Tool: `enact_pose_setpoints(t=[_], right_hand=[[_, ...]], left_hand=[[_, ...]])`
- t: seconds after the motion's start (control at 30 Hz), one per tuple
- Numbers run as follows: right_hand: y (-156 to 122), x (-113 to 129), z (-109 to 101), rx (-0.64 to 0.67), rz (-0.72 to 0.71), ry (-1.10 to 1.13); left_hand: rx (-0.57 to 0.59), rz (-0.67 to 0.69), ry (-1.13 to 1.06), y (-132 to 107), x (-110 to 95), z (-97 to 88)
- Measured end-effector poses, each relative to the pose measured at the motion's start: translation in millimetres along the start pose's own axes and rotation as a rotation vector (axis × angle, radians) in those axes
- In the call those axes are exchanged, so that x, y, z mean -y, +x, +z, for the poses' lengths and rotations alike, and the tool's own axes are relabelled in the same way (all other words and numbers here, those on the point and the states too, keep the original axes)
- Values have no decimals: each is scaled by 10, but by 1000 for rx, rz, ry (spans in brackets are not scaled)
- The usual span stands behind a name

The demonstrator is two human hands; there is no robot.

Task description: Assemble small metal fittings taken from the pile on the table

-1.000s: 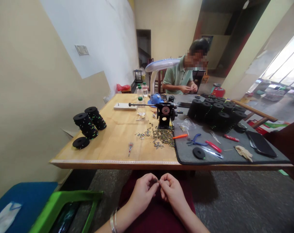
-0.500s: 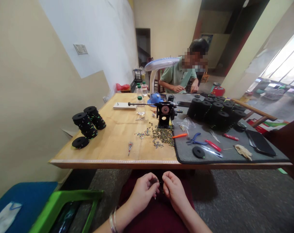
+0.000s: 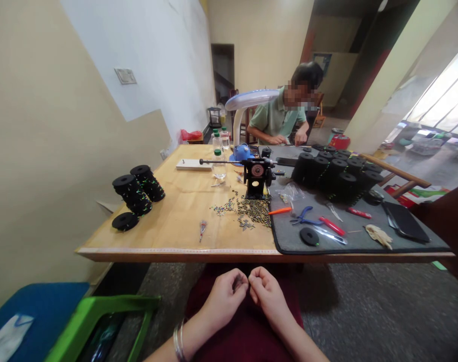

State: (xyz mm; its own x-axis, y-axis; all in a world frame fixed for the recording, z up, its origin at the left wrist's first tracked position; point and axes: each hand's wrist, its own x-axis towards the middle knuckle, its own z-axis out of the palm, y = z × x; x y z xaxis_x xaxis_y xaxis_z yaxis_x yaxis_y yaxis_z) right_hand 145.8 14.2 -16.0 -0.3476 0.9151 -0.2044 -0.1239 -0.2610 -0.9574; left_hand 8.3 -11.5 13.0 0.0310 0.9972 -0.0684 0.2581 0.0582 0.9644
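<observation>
My left hand [image 3: 229, 295] is closed in a pinch over my lap, just below the table's front edge. Facing it, my right hand [image 3: 265, 291] is pinched too, and the fingertips of both hands meet or nearly meet. Whatever lies between the fingers is too small and hidden to name. On the table beyond them are a pile of small brass-coloured pieces [image 3: 255, 210], a scatter of tiny coloured beads [image 3: 224, 206] and a small pointed bundle [image 3: 202, 230]. A black hand-cranked winder [image 3: 255, 178] with a dial stands behind the pile.
Black foam spools [image 3: 125, 183] are stacked at left, and more spools [image 3: 319, 168] stand on the grey mat [image 3: 289, 244]. Blue pliers [image 3: 303, 216], a red-handled tool [image 3: 331, 226] and a lamp [image 3: 241, 151] are around. A co-worker [image 3: 278, 118] sits opposite. A green stool [image 3: 81, 322] is at lower left.
My right hand has moved slightly left, closing the small gap between my hands. Both stay pinched. The co-worker's head and hands have shifted a little.
</observation>
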Motion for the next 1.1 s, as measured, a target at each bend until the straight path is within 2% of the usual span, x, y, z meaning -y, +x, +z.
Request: enact_pose_setpoints(t=[0.1, 0.3, 0.4, 0.63, 0.8, 0.9, 1.1], right_hand=[[-14, 32, 0, 36, 24, 12], [-34, 87, -24, 134, 67, -45], [-35, 89, -34, 161, 24, -162], [-54, 127, -99, 119, -150, -398], [-105, 202, -125, 223, -256, -501], [-113, 226, -130, 239, -302, -526], [-116, 208, -124, 242, -286, -490]], left_hand=[[9, -14, -1, 3, -5, -15], [-66, -31, -36, 24, -20, -104], [-21, -57, -66, 25, -54, -156], [122, -57, 108, -1, -93, -232], [155, -96, -124, -25, -99, -244], [141, -167, -257, -29, -100, -239], [88, -246, -385, -32, -79, -258]])
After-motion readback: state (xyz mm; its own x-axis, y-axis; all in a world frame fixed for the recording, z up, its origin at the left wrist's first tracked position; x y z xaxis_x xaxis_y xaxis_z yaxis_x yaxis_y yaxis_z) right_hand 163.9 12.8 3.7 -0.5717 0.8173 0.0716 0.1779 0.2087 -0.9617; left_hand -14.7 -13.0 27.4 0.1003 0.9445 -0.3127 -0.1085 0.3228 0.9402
